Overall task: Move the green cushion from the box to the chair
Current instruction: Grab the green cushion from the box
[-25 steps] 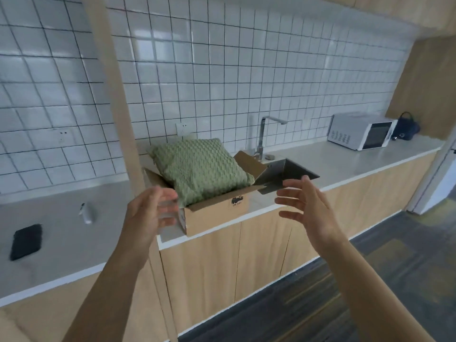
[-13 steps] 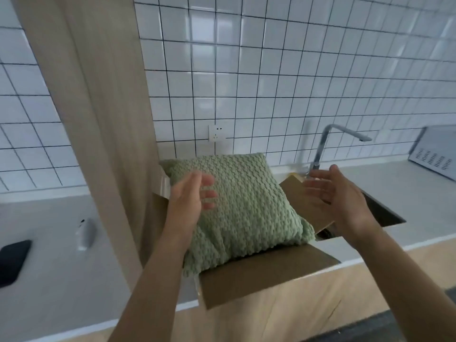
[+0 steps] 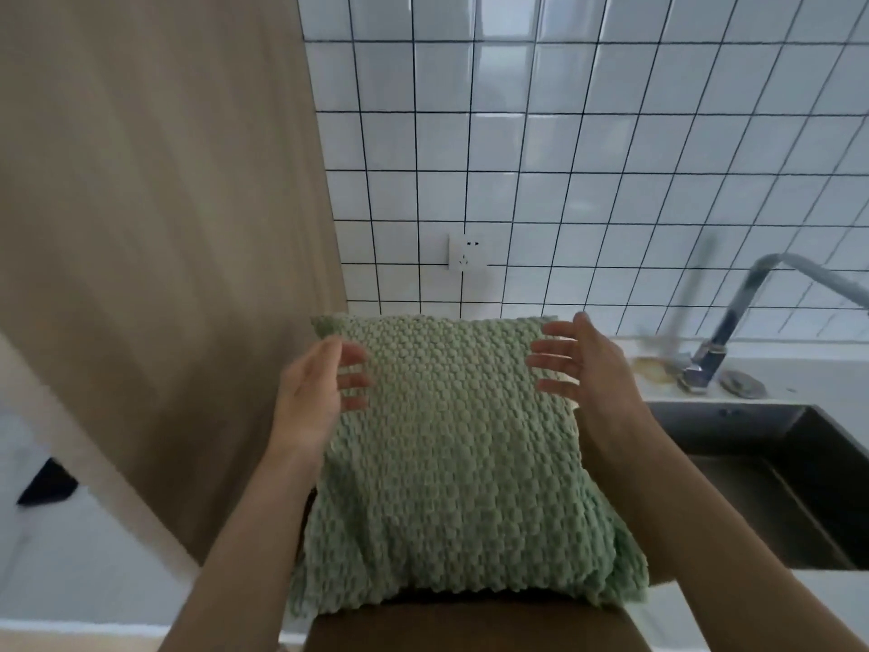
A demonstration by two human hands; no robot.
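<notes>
A green knitted cushion (image 3: 461, 463) fills the middle of the view and lies in a cardboard box (image 3: 470, 625), of which only the brown front flap shows below it. My left hand (image 3: 315, 392) hovers at the cushion's upper left edge with fingers spread over the fabric. My right hand (image 3: 583, 374) is at the upper right edge, fingers apart as well. Neither hand has closed on the cushion. No chair is in view.
A wooden post (image 3: 164, 228) rises close on the left. A dark sink (image 3: 771, 477) with a grey tap (image 3: 733, 322) lies to the right. The white tiled wall carries a socket (image 3: 465, 251). A black object (image 3: 47, 482) lies on the white counter (image 3: 70, 581) at left.
The view has moved closer to the box. Both hands have come forward and now flank the cushion's upper corners; before they were lower and farther apart.
</notes>
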